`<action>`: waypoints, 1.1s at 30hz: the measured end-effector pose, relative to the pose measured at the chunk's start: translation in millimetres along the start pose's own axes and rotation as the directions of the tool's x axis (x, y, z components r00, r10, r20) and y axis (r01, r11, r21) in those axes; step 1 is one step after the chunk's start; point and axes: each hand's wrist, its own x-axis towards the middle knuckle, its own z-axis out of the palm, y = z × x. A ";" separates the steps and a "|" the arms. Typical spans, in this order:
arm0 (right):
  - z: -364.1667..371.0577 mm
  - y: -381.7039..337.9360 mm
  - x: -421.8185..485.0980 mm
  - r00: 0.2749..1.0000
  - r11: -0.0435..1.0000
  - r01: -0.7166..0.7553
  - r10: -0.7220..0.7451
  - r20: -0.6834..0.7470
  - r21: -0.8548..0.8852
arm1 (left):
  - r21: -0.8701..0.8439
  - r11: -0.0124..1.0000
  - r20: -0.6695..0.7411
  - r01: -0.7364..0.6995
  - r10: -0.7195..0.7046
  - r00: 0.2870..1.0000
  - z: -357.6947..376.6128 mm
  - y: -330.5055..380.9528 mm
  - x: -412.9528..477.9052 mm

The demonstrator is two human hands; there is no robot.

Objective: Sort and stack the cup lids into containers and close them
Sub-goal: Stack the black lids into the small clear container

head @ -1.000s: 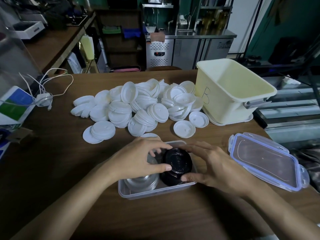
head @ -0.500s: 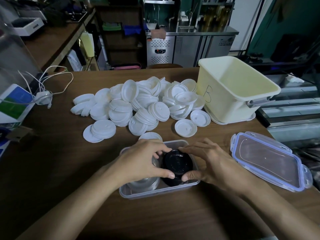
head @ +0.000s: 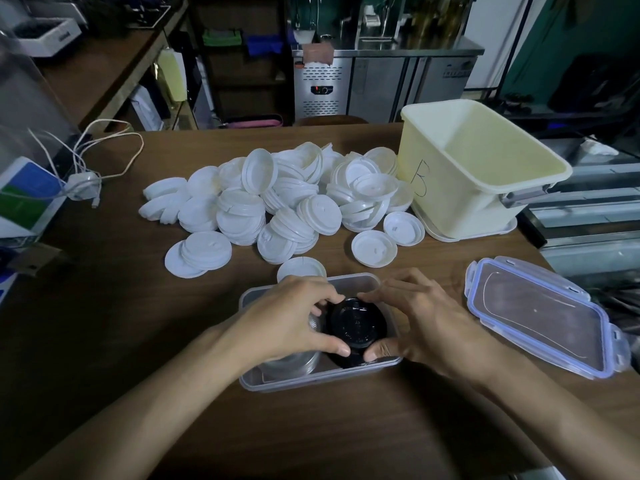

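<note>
A stack of black cup lids (head: 357,323) stands in the right half of a clear plastic container (head: 304,378) near the table's front. My left hand (head: 284,320) and my right hand (head: 422,320) curl around the stack from either side, thumbs at its near edge. A stack of clear lids (head: 291,363) lies in the container's left half, partly hidden under my left hand. A big pile of white cup lids (head: 277,202) covers the table's middle. The container's blue-rimmed clear lid (head: 540,317) lies open-side up to the right.
A pale yellow bin (head: 485,188) marked with a letter stands on its own lid at the back right. White cables and a charger (head: 86,181) lie at the left, beside a blue and green box (head: 24,199). The table's right edge runs close behind the bin.
Both hands have stayed around the black lid stack, which has sunk slightly lower into the container. The camera has shifted a little; nothing else moved.
</note>
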 end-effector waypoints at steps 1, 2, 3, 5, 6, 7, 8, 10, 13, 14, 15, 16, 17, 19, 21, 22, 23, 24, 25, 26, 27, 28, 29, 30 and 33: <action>0.5 0.2 -0.3 1.000 1.000 -0.001 0.001 -0.002 0.002 | -0.007 1.000 0.003 0.004 -0.004 1.000 0.3 -0.3 -0.1; 1.1 0.3 -0.2 1.000 1.000 -0.001 0.001 -0.003 0.000 | -0.014 1.000 0.006 0.007 -0.007 1.000 0.8 -0.5 -0.3; 1.3 0.7 0.3 1.000 1.000 -0.002 0.002 -0.003 -0.001 | -0.021 1.000 0.009 0.013 -0.013 1.000 1.1 -0.2 -0.1; 1.0 0.4 1.0 1.000 1.000 -0.017 0.017 0.004 0.010 | -0.036 0.999 0.004 0.017 -0.017 1.000 0.9 0.3 -0.7; 0.3 -0.3 0.9 1.000 1.000 -0.024 0.024 0.010 0.014 | -0.035 0.999 -0.002 0.015 -0.015 1.000 0.8 0.3 -1.6; -0.3 -0.6 0.4 1.000 1.000 -0.025 0.025 0.012 0.014 | -0.028 1.000 -0.006 0.009 -0.009 1.000 0.3 0.7 -2.6; -1.0 -1.2 -0.9 1.000 1.000 -0.017 0.017 0.016 0.006 | -0.015 1.000 -0.009 -0.003 0.003 1.000 -0.1 1.2 -4.2; -1.9 -2.2 -4.6 1.000 1.000 0.012 -0.012 0.016 -0.014 | 0.048 0.998 -0.015 -0.031 0.031 0.999 -1.4 4.0 -9.2; -3.8 -3.2 -11.4 0.999 0.999 0.037 -0.037 -0.006 0.013 | 0.183 0.980 -0.008 -0.078 0.081 0.997 -1.8 9.3 -14.9; -4.2 -3.2 -13.5 0.999 0.999 0.048 -0.048 -0.008 0.023 | 0.208 0.975 -0.006 -0.080 0.083 0.997 -2.5 9.9 -16.9; -4.8 -2.7 -15.4 0.999 0.998 0.054 -0.053 -0.010 0.044 | 0.224 0.972 -0.012 -0.074 0.079 0.997 -3.5 9.4 -18.9; -6.1 -2.4 -17.1 0.999 0.996 0.050 -0.049 -0.013 0.074 | 0.232 0.971 -0.027 -0.064 0.072 0.997 -5.4 8.7 -21.4; -7.3 -1.8 -18.3 0.999 0.993 0.042 -0.040 -0.016 0.106 | 0.219 0.974 -0.054 -0.060 0.073 0.996 -8.2 8.5 -24.8; -9.6 -1.4 -19.3 1.000 0.988 0.026 -0.025 -0.006 0.154 | 0.132 0.988 -0.131 -0.084 0.102 0.986 -14.3 7.7 -34.3; -10.6 -1.2 -17.5 0.999 0.984 0.025 -0.031 0.034 0.175 | 0.080 0.992 -0.217 -0.095 0.110 0.970 -21.2 5.6 -44.8; -10.9 -1.3 -16.0 0.997 0.984 0.029 -0.040 0.061 0.177 | 0.087 0.993 -0.246 -0.082 0.101 0.964 -24.8 4.4 -49.5; -10.6 -0.7 -13.9 0.995 0.983 0.032 -0.049 0.090 0.183 | 0.100 0.994 -0.251 -0.053 0.076 0.965 -27.5 1.8 -54.1; -9.9 0.6 -11.4 0.992 0.980 0.036 -0.060 0.115 0.196 | 0.104 0.995 -0.234 -0.008 0.033 0.972 -28.9 -1.8 -58.8; -9.3 1.9 -8.7 0.988 0.976 0.045 -0.075 0.136 0.214 | 0.090 0.995 -0.208 0.046 -0.027 0.978 -29.3 -5.1 -63.9; -8.7 3.4 -5.9 0.984 0.971 0.056 -0.093 0.153 0.231 | 0.061 0.992 -0.184 0.107 -0.094 0.978 -29.1 -8.7 -70.0; -8.6 3.9 -3.2 0.981 0.970 0.074 -0.113 0.158 0.233 | 0.027 0.987 -0.175 0.161 -0.154 0.973 -27.7 -12.4 -76.8; -9.0 3.4 -0.4 0.979 0.968 0.092 -0.130 0.156 0.233 | 0.001 0.978 -0.174 0.210 -0.207 0.963 -25.1 -16.4 -83.8; -9.4 3.7 2.3 0.977 0.963 0.108 -0.149 0.153 0.247 | -0.008 0.965 -0.166 0.260 -0.258 0.952 -21.8 -19.0 -90.3; -9.8 4.3 5.3 0.973 0.953 0.127 -0.174 0.151 0.276 | -0.007 0.949 -0.145 0.315 -0.313 0.939 -18.5 -20.5 -95.6; -7.2 2.3 16.1 0.960 0.936 0.153 -0.217 0.177 0.316 | -0.056 0.897 -0.115 0.439 -0.443 0.889 -9.7 -23.0 -106.8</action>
